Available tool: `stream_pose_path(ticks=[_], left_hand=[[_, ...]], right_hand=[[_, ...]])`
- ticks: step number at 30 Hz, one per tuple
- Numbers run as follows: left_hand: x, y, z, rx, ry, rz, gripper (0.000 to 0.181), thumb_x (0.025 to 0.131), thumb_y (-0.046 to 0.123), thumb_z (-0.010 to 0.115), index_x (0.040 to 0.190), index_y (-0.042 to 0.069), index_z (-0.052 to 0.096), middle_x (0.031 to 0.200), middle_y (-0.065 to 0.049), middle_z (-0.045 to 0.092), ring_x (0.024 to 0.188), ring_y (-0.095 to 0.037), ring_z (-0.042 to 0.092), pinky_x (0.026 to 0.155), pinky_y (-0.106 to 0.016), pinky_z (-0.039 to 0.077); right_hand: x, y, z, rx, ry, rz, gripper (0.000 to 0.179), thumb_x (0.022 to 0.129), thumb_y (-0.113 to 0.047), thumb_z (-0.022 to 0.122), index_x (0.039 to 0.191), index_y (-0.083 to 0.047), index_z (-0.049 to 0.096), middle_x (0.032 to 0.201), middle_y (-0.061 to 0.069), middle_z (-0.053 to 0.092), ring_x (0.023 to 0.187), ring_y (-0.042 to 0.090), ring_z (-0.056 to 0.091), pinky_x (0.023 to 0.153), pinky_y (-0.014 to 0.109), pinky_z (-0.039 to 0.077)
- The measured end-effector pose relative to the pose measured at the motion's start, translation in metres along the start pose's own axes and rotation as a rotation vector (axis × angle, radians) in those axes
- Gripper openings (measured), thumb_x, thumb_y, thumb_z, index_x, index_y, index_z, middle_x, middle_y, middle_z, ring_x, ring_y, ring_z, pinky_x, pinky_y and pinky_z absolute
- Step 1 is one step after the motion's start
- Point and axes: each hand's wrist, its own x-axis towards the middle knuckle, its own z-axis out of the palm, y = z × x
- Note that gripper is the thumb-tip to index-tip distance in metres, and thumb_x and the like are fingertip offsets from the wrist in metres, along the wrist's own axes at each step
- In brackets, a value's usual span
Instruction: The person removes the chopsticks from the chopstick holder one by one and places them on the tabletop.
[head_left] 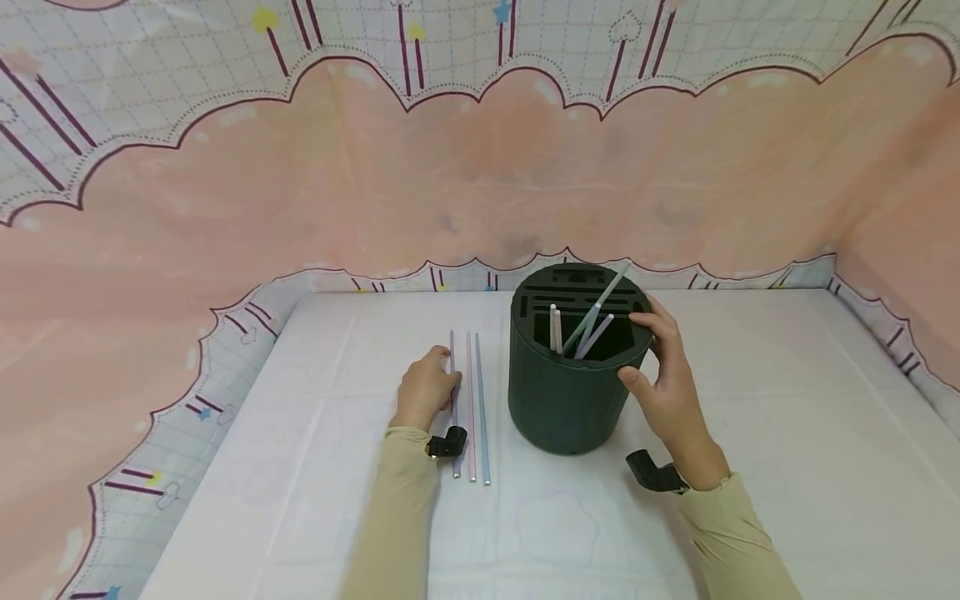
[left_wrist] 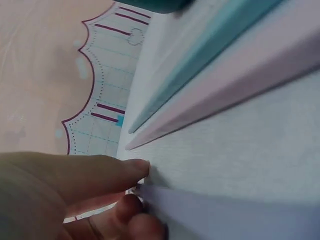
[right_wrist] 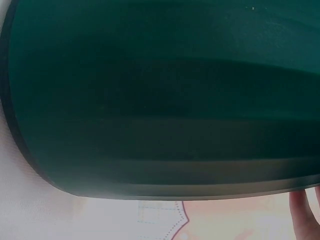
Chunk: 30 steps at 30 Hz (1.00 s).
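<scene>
Beige sleeves [head_left: 390, 517] are nearest. Left of a dark green cylindrical holder [head_left: 566, 408], the left hand [head_left: 423, 392] pinches a thin lavender stick [head_left: 454, 408], beside thin pink [head_left: 471, 400] and blue sticks [head_left: 482, 400] on the white tabletop [head_left: 787, 417]; the right hand [head_left: 670, 396], spread, grips the holder's right rim.

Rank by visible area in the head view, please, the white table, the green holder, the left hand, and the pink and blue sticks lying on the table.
1. White table
2. Green holder
3. Left hand
4. Pink stick and blue stick: too alike to rank apart
</scene>
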Motion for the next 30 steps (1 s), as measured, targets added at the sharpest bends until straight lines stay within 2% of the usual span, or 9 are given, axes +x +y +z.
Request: stream_pose_path(ticks=[2, 4, 7, 9, 15, 19, 22, 27, 30], left_hand=[[-0.001, 0.002, -0.001, 0.074, 0.023, 0.000, 0.047, 0.084, 0.028, 0.062, 0.128, 0.015, 0.051, 0.090, -0.011, 0.066, 0.060, -0.018, 0.058, 0.053, -0.029, 0.041], [-0.002, 0.004, -0.004, 0.097, 0.023, -0.005, 0.047, 0.085, 0.033, 0.061, 0.129, 0.017, 0.050, 0.089, -0.010, 0.067, 0.062, -0.019, 0.058, 0.052, -0.031, 0.041], [-0.003, 0.008, -0.009, 0.069, 0.020, 0.007, 0.046, 0.087, 0.037, 0.057, 0.129, 0.018, 0.050, 0.086, -0.007, 0.067, 0.058, -0.016, 0.059, 0.051, -0.030, 0.040], [-0.005, 0.013, -0.014, 0.030, 0.020, 0.042, 0.045, 0.089, 0.039, 0.054, 0.129, 0.019, 0.050, 0.080, -0.004, 0.066, 0.051, -0.013, 0.058, 0.048, -0.029, 0.040], [-0.018, 0.037, -0.036, -0.087, 0.049, 0.247, 0.039, 0.091, 0.038, 0.053, 0.126, 0.020, 0.053, 0.084, 0.000, 0.062, 0.055, -0.010, 0.057, 0.051, -0.027, 0.042], [-0.036, 0.056, -0.051, -0.186, 0.073, 0.344, 0.035, 0.091, 0.038, 0.052, 0.123, 0.025, 0.054, 0.083, 0.004, 0.060, 0.057, -0.012, 0.058, 0.053, -0.029, 0.045], [-0.049, 0.067, -0.060, -0.219, 0.115, 0.409, 0.032, 0.092, 0.038, 0.052, 0.121, 0.027, 0.056, 0.083, 0.007, 0.060, 0.059, -0.011, 0.057, 0.054, -0.029, 0.046], [-0.069, 0.083, -0.068, -0.227, 0.204, 0.540, 0.029, 0.091, 0.035, 0.054, 0.118, 0.024, 0.059, 0.091, 0.008, 0.060, 0.076, -0.006, 0.057, 0.062, -0.029, 0.049], [-0.079, 0.092, -0.069, -0.248, 0.231, 0.636, 0.030, 0.091, 0.034, 0.055, 0.118, 0.021, 0.059, 0.103, 0.009, 0.059, 0.089, -0.005, 0.056, 0.068, -0.025, 0.050]], right_hand=[[0.000, 0.001, -0.001, 0.001, -0.001, -0.002, 0.076, 0.079, -0.057, 0.059, 0.134, -0.009, 0.037, 0.151, 0.002, 0.020, 0.137, 0.024, 0.023, 0.106, 0.060, 0.020], [0.001, 0.002, -0.001, -0.005, -0.002, -0.004, 0.075, 0.079, -0.057, 0.059, 0.133, -0.009, 0.037, 0.151, 0.004, 0.020, 0.137, 0.026, 0.023, 0.105, 0.060, 0.020], [0.002, 0.004, -0.002, -0.011, -0.004, -0.013, 0.074, 0.080, -0.056, 0.058, 0.133, -0.009, 0.036, 0.151, 0.005, 0.020, 0.137, 0.027, 0.023, 0.104, 0.062, 0.021], [0.003, 0.005, -0.002, -0.010, -0.004, -0.012, 0.075, 0.080, -0.056, 0.059, 0.133, -0.009, 0.036, 0.151, 0.004, 0.020, 0.137, 0.026, 0.023, 0.104, 0.062, 0.021], [0.005, 0.007, -0.003, -0.002, -0.012, -0.004, 0.075, 0.079, -0.055, 0.060, 0.134, -0.009, 0.036, 0.151, 0.003, 0.020, 0.137, 0.025, 0.022, 0.106, 0.061, 0.019], [0.005, 0.006, -0.003, -0.009, -0.013, 0.001, 0.076, 0.079, -0.057, 0.059, 0.135, -0.010, 0.036, 0.151, 0.000, 0.021, 0.138, 0.023, 0.022, 0.107, 0.058, 0.020], [0.006, 0.005, -0.003, -0.010, -0.011, -0.005, 0.076, 0.079, -0.057, 0.059, 0.134, -0.009, 0.037, 0.151, 0.000, 0.021, 0.137, 0.023, 0.022, 0.106, 0.059, 0.021], [0.005, 0.004, -0.004, -0.010, -0.014, -0.025, 0.074, 0.081, -0.056, 0.058, 0.133, -0.008, 0.036, 0.151, 0.005, 0.020, 0.137, 0.026, 0.023, 0.103, 0.063, 0.022], [0.004, 0.004, -0.003, -0.014, -0.013, -0.033, 0.074, 0.081, -0.056, 0.057, 0.133, -0.008, 0.036, 0.151, 0.005, 0.020, 0.137, 0.026, 0.023, 0.103, 0.063, 0.022]])
